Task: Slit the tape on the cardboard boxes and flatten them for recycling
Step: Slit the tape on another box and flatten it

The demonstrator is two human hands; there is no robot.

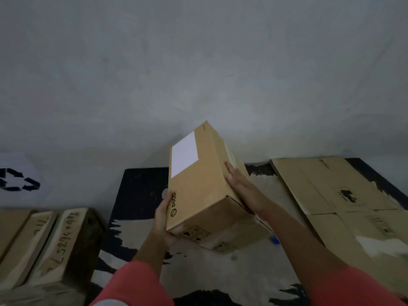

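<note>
A closed brown cardboard box [205, 191] with a white label and the print "PICO" is held tilted above the rug, its label end pointing away. My left hand [163, 219] grips its near left bottom corner, thumb on the printed face. My right hand [242, 188] lies flat along the box's right side with straight fingers. A small blue object [274, 240] shows on the rug just behind the box's lower right corner; I cannot tell what it is.
Flattened cardboard [344, 195] lies on the right of the black and white rug [141, 191]. Three upright boxes with handwritten numbers [59, 246] stand at the left. A white sheet with a recycling sign [17, 180] lies at far left. Grey floor beyond.
</note>
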